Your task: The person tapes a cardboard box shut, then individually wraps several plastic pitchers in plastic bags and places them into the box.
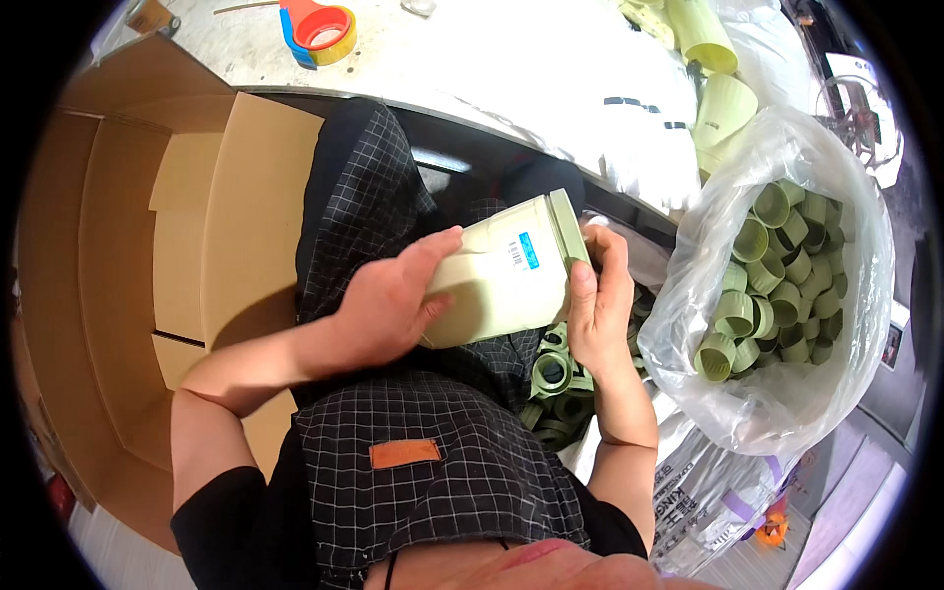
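A pale cream plastic jar (497, 285) with a green lid (568, 228) is held on its side over the lap, in the middle of the scene, lid end pointing right and far. The left hand (388, 305) is cupped around the jar's base end, its fingers (433, 251) spread over the top of the body and the thumb laid along the near side. The right hand (600, 300) is set at the lid end, the thumb pressed on the lid's rim and the remaining fingers curled behind it; whether those hidden fingers grip the lid or only rest there cannot be told. A small white and blue sticker (521, 253) is seen on the jar's side. A black checked apron (433, 462) with an orange patch (404, 453) is worn beneath the jar. Just below the right hand a heap of loose green lids (556, 388) is seen, and to the right a clear plastic bag (787, 393) is filled with more green rings (787, 275). An open cardboard box (147, 256) stands on the left. On the far worktop (413, 59) a red and yellow tape dispenser (320, 29) is placed, with stacked pale green cups (718, 69) towards the far right.
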`<state>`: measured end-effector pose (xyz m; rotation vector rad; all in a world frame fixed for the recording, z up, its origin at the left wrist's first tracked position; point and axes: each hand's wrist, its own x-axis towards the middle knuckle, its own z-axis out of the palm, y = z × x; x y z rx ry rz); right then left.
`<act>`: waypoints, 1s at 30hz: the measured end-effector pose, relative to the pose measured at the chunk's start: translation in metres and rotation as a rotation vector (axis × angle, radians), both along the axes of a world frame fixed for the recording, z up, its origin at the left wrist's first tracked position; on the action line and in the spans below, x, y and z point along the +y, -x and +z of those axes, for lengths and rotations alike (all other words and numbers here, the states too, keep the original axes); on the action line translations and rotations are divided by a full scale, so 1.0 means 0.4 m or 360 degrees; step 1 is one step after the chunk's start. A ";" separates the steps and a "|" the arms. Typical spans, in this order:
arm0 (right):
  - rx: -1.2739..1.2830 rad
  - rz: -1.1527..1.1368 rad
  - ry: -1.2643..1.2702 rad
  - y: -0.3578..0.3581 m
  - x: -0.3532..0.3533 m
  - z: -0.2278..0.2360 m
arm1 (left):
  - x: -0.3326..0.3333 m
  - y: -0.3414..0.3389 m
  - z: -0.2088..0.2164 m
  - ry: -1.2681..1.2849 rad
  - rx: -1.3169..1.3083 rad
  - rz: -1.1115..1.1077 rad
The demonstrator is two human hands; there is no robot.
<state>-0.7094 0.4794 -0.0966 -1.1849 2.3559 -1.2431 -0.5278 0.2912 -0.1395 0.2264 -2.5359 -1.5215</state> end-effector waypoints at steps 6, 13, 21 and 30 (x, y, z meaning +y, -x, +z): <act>-0.0280 -0.0086 -0.0292 0.053 -0.034 0.013 | 0.051 0.025 0.016 0.0151 0.0020 0.0034; 0.0072 0.0133 -0.0246 0.021 0.008 0.026 | 0.008 0.006 -0.044 -0.0108 0.0026 0.0124; 0.0129 0.0291 -0.0322 0.016 -0.015 0.047 | -0.036 0.019 -0.050 -0.0146 0.0059 0.0134; -0.0059 0.0181 0.0043 0.196 -0.010 -0.066 | -0.145 0.301 0.085 0.0098 0.0568 0.0162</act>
